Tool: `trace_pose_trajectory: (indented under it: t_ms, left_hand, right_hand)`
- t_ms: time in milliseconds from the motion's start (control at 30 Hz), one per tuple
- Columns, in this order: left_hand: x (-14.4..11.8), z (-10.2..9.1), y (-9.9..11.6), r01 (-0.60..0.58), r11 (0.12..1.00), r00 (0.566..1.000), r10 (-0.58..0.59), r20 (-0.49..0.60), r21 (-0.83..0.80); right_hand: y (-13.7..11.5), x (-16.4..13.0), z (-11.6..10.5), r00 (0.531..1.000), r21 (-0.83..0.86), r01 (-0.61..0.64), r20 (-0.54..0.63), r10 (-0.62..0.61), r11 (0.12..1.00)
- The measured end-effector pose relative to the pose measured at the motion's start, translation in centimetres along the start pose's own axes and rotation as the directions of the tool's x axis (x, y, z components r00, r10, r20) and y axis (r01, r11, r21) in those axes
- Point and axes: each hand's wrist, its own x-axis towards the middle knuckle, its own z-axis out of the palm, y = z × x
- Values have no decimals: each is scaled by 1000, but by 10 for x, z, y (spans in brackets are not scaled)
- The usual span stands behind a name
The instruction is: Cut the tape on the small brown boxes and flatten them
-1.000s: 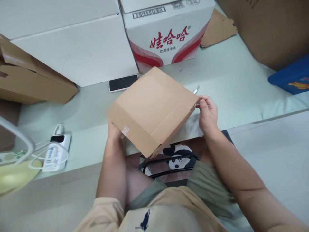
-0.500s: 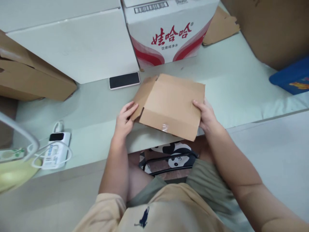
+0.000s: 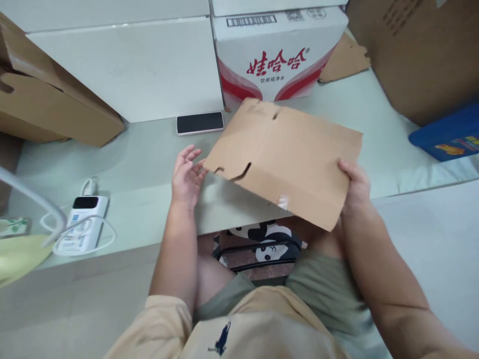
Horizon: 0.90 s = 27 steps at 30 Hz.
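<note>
A brown cardboard sheet (image 3: pixel 299 157) with slots and fold lines is held up, tilted, over the front edge of the table. A bit of clear tape shines near its lower edge. My right hand (image 3: pixel 355 187) grips its right side, thumb on top and the other fingers underneath. At the left corner of the cardboard, my left hand (image 3: pixel 187 177) has its fingers spread; the fingertips are beside or just touching that corner, and it does not grip it.
Behind the cardboard lies a phone (image 3: pixel 200 123). White boxes, one a red-lettered carton (image 3: pixel 279 65), stand at the back. Brown boxes (image 3: pixel 71 107) stand left, a blue package (image 3: pixel 449 134) right. A power strip (image 3: pixel 84 224) with a looped cable sits front left.
The cardboard's left flap has opened out flat, and the sheet has shifted right with my right hand. My left hand has loosened its hold and spread its fingers.
</note>
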Motion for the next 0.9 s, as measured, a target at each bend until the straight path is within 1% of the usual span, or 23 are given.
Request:
trace_pose_trajectory:
  t_ms: [67,100,200,267,333,400,467,500,567,633,700,800,900]
  left_hand:
    - [-2,0,2,7,999,1000,-7,18,-32]
    - [-3,1,3,7,999,1000,-6,28,-43]
    - [-5,1,4,9,997,999,-5,52,-74]
    - [-5,3,4,16,996,998,-10,66,-84]
    - [-5,5,3,23,996,997,-17,76,-81]
    - [-3,7,1,33,997,996,-26,81,-77]
    - [-1,8,-1,37,996,996,-30,85,-81]
    - [0,9,-2,35,996,996,-27,90,-82]
    - [1,9,-2,24,996,995,-16,101,-80]
    - [2,8,-1,16,997,994,-7,105,-78]
    - [1,8,1,17,996,996,-10,86,-89]
    - [-2,8,7,24,990,1000,-22,19,-138]
    - [-7,5,14,13,975,999,-24,-46,-221]
  right_hand:
    - [-4,-7,-26,989,114,4,-145,12,993]
    - [-5,-11,-41,980,149,5,-198,24,989]
    - [-10,-14,-81,949,76,50,-315,-24,996]
    - [-18,1,-96,903,12,98,-421,-84,995]
    - [-32,35,-98,853,-28,157,-500,-150,987]
    - [-50,81,-88,847,-35,174,-504,-168,984]
    - [-66,124,-71,887,-22,129,-444,-126,991]
    - [-71,140,-61,908,-17,93,-409,-92,996]
    - [-72,157,-41,945,-31,2,-326,-12,1000]
    - [-61,151,-20,972,-80,-78,-228,58,994]
    - [-46,131,-2,987,-141,-120,-124,103,983]
    - [-25,100,25,989,-210,-142,7,147,967]
    - [-16,81,58,979,-275,-123,125,162,953]
